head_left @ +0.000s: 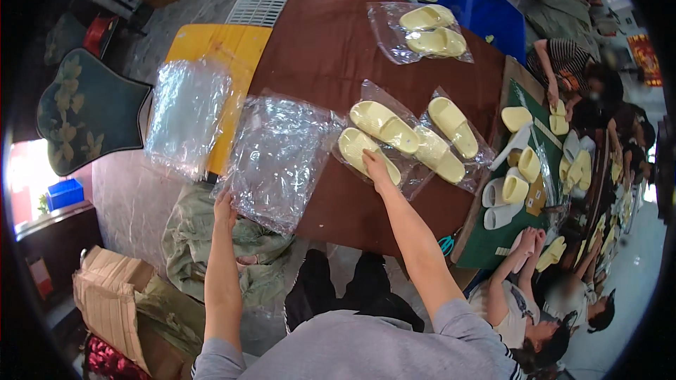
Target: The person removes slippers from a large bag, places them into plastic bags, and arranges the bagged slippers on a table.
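Observation:
My right hand (pixel 377 167) rests on a clear bag holding a pair of pale yellow slippers (pixel 379 135) on the brown table (pixel 324 49). Its fingers press on the nearer slipper. My left hand (pixel 224 209) touches the near edge of a stack of empty clear plastic bags (pixel 278 158) at the table's edge. A second bagged pair of yellow slippers (pixel 445 139) lies just right of the first, overlapping it. A third bagged pair (pixel 429 30) lies farther back on the table.
Another pile of clear bags (pixel 186 116) lies on a yellow board (pixel 225 46) to the left. People sit at the right by a green table (pixel 493 239) with several white and yellow slippers. A blue crate (pixel 479 3) stands behind. Cardboard boxes (pixel 113 295) sit lower left.

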